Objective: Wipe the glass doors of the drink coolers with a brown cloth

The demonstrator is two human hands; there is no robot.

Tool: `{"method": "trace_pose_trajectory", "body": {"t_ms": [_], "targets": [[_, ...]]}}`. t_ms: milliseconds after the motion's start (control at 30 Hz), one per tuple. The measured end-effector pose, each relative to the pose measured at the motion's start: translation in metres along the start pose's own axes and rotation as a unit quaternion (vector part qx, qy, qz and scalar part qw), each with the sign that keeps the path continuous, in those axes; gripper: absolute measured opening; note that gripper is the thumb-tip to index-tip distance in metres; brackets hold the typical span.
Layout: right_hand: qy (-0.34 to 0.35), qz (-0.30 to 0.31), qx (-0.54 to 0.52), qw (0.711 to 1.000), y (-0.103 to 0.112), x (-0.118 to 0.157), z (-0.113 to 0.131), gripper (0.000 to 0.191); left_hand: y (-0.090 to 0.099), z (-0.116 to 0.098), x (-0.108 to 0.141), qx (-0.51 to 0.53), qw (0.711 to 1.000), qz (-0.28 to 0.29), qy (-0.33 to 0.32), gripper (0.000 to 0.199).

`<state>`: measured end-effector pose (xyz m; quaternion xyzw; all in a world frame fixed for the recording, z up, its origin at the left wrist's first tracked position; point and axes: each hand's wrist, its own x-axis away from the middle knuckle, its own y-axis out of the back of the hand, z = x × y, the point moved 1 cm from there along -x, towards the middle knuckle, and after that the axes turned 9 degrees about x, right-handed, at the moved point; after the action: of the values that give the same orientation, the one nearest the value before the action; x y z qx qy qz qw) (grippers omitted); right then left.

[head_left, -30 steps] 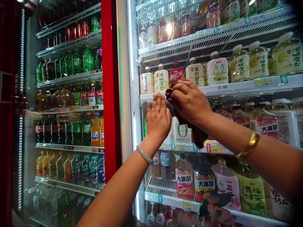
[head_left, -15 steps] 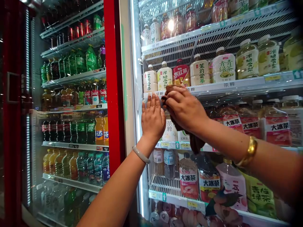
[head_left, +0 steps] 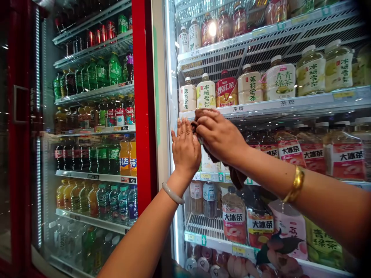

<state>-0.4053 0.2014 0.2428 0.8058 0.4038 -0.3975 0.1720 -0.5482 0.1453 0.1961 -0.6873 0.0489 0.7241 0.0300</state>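
My left hand [head_left: 185,148] lies flat against the glass door of a drinks fridge, fingers stretched upward, holding nothing. Just to its right, my right hand [head_left: 218,133] presses a dark brown cloth [head_left: 238,177] to the same glass. The fingers are bent over the cloth, and a loose end hangs below the palm. Part of the cloth is hidden under the hand. A grey bangle [head_left: 173,194] circles my left wrist and a gold bracelet [head_left: 295,184] my right.
Behind the glass, shelves [head_left: 315,101] carry rows of bottled tea [head_left: 227,89]. On the left, past a red door frame [head_left: 144,116], a second fridge holds green bottles [head_left: 115,68] and cans. A printed flower decoration [head_left: 275,251] shows low on the glass.
My right hand has moved slightly left with the cloth, closer to my left hand. The left hand stays on the glass, while the view has shifted a little.
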Motion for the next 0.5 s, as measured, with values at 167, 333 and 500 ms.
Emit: {"method": "trace_pose_trajectory", "body": {"t_ms": [167, 333, 500], "targets": [[0.155, 0.036, -0.065, 0.985, 0.015, 0.028, -0.005, 0.022, 0.005, 0.006, 0.007, 0.019, 1.0, 0.008, -0.012, 0.06], [0.028, 0.021, -0.004, 0.999, 0.012, 0.001, -0.023, 0.024, 0.004, 0.007, 0.01, 0.053, 0.998, -0.021, -0.005, 0.062], [0.015, 0.004, -0.021, 1.0, -0.011, -0.015, 0.016, 0.028, 0.003, 0.012, 0.013, 0.07, 0.996, -0.048, -0.007, 0.066]]}}
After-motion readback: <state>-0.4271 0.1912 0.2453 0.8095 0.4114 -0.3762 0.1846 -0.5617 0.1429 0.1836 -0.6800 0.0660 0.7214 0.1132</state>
